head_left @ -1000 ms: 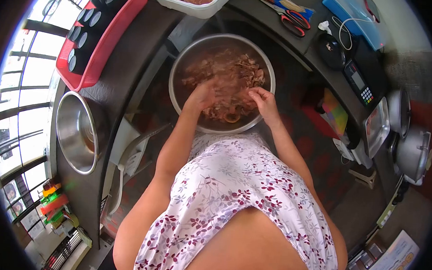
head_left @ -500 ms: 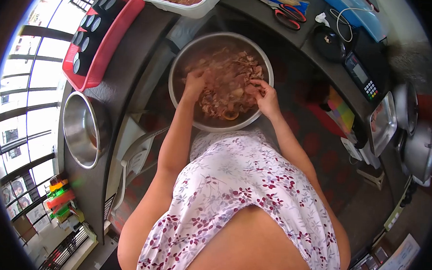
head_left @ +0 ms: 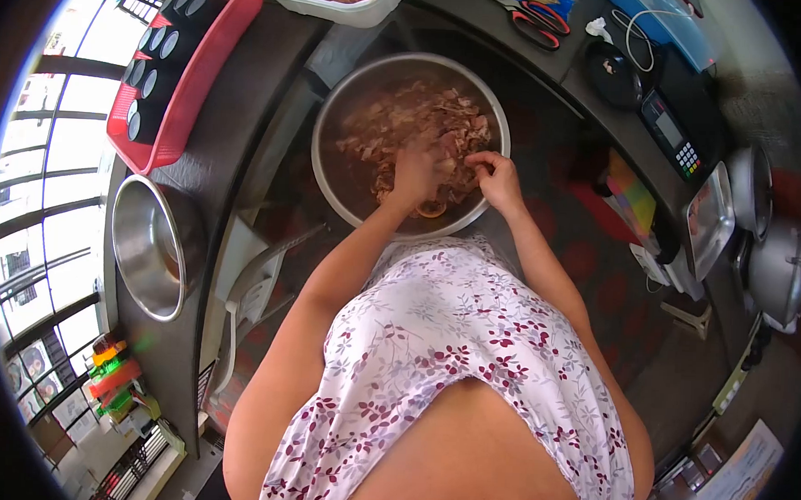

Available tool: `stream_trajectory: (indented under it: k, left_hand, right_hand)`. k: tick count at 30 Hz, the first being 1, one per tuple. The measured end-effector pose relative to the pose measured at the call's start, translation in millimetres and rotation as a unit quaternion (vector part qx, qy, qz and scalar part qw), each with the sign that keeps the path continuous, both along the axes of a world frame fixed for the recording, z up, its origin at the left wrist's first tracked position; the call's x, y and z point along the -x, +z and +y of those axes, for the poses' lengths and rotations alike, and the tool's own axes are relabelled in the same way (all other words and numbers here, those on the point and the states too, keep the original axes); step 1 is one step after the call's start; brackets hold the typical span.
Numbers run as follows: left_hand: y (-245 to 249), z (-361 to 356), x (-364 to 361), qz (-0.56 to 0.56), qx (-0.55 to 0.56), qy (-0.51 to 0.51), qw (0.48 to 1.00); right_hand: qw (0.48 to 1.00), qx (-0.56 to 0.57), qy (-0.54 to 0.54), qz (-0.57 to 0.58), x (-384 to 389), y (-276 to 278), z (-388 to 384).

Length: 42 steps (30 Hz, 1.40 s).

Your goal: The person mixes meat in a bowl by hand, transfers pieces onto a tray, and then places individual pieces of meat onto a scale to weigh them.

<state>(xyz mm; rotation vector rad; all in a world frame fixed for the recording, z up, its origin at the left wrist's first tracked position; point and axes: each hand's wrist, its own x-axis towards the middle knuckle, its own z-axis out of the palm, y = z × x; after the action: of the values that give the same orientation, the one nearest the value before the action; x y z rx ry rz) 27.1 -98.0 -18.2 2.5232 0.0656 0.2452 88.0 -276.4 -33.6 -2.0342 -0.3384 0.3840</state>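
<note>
A large steel bowl (head_left: pixel 330 113) full of brown meat pieces (head_left: pixel 397 120) sits in front of me. My left hand (head_left: pixel 414 175) is down in the meat near the bowl's front middle, fingers buried among the pieces. My right hand (head_left: pixel 497 178) is at the bowl's front right, its fingertips pinching a piece of meat. The two hands are close together.
An empty steel bowl (head_left: pixel 150 244) stands on the dark counter at left. A red basket (head_left: pixel 203 72) holds several black jars. A white tray of meat (head_left: pixel 340 6), scissors (head_left: pixel 536 19), a calculator (head_left: pixel 669 141) and pots (head_left: pixel 776 257) lie behind and right.
My left hand has moved from the bowl's left side to the front middle, next to my right hand. My right hand has stayed at the front right of the meat.
</note>
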Motion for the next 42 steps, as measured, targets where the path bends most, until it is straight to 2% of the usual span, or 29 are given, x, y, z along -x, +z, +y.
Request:
stream_trajectory:
  k: [1,2,5,6,7,8,9,11,13,15,17,19,22,24,25,26,27,28,29,30,32,35,37,39,40,42]
  left_hand:
    - [-4,-3,1,-0.039,-0.047,0.012,0.998]
    - [-7,-3,0,-0.04,-0.046,0.008,0.998]
    - [-1,3,-2,-0.038,0.019,0.0,0.999]
    - [1,6,-4,0.023,0.143,0.018,0.989]
    - [3,7,-5,0.085,0.264,0.035,0.96]
    - [6,7,-5,0.086,0.263,0.029,0.961]
    - [10,5,-4,0.052,0.249,0.025,0.967]
    - [18,0,-4,0.016,0.236,0.013,0.971]
    - [24,-2,-3,-0.065,0.225,-0.004,0.972]
    - [28,-1,-3,-0.079,0.229,-0.021,0.97]
    - [32,-4,-2,-0.094,0.236,-0.038,0.966]
    - [47,-10,0,-0.027,0.322,0.017,0.946]
    - [48,-12,5,0.055,0.408,0.03,0.911]
    - [14,-6,5,0.03,0.376,0.005,0.926]
    - [28,-10,4,0.061,0.354,0.026,0.933]
    - [-7,1,4,0.038,0.4,0.024,0.916]
    - [10,-1,7,0.057,0.407,0.04,0.911]
    - [-10,13,9,0.046,0.339,0.035,0.939]
    - [-8,17,13,0.073,0.364,0.077,0.925]
    - [-33,32,17,0.033,0.373,0.072,0.924]
    - [-35,48,25,0.037,0.365,0.086,0.926]
    - [-23,58,36,0.061,0.328,0.119,0.935]
    - [-19,60,40,0.078,0.3,0.138,0.941]
    - [-20,59,41,0.063,0.288,0.145,0.944]
    - [-23,58,40,0.062,0.289,0.147,0.944]
    - [-29,53,40,0.048,0.325,0.15,0.932]
  right_hand:
    - [1.0,-0.005,-0.006,0.007,2,-3,-1]
    - [1.0,-0.01,-0.011,0.013,1,-5,-2]
    - [0.999,0.003,-0.004,0.04,5,-2,-7]
    - [0.999,0.002,-0.007,0.038,6,5,-5]
    - [0.981,-0.055,-0.04,0.18,8,16,-1]
    - [0.939,-0.112,-0.072,0.317,10,26,2]
    - [0.939,-0.114,-0.078,0.314,9,35,4]
    - [0.835,-0.235,-0.11,0.486,9,51,7]
    - [0.83,-0.25,-0.112,0.487,11,49,8]
    - [0.869,-0.253,-0.05,0.423,14,35,8]
    - [0.87,-0.256,-0.05,0.417,14,31,4]
    - [0.878,-0.263,-0.03,0.399,13,32,0]
    - [0.911,-0.244,-0.018,0.332,15,28,0]
    - [0.907,-0.265,-0.03,0.326,14,24,-5]
    - [0.896,-0.281,-0.04,0.342,11,24,-11]
    - [0.882,-0.314,-0.058,0.347,8,33,-19]
    - [0.878,-0.342,-0.062,0.329,3,44,-31]
    - [0.882,-0.358,-0.086,0.295,-5,52,-51]
    - [0.883,-0.373,-0.104,0.265,-14,62,-69]
    - [0.906,-0.343,-0.142,0.204,-22,81,-94]
    - [0.93,-0.281,-0.228,0.064,-35,129,-157]
    - [0.903,-0.134,-0.405,-0.048,-54,158,-274]
    - [0.877,0.011,-0.455,-0.15,-66,160,-352]
    - [0.859,0.197,-0.439,-0.174,-81,146,-422]
    - [0.86,0.197,-0.437,-0.175,-87,145,-432]
    - [0.862,0.277,-0.411,-0.105,-97,142,-450]
